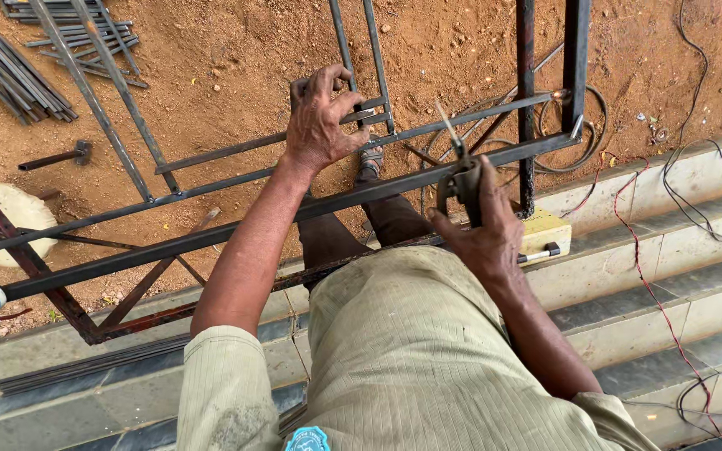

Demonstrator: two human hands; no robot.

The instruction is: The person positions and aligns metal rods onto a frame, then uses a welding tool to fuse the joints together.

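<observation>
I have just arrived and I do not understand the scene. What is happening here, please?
A person stands over a metal frame on reddish soil. The left hand grips thin bars where they meet a crossbar. The right hand holds a welding electrode holder, its rod tip beside the frame's main bar. A hammer and loose rods lie nearby.

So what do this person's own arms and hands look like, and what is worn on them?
Both hands are bare: no gloves, rings, watch or wristbands on the left hand or the right hand. The forearms are uncovered to about the elbow. Short sleeves of a pale olive, finely striped shirt cover the upper arms. A small round blue badge sits on the shirt front.
</observation>
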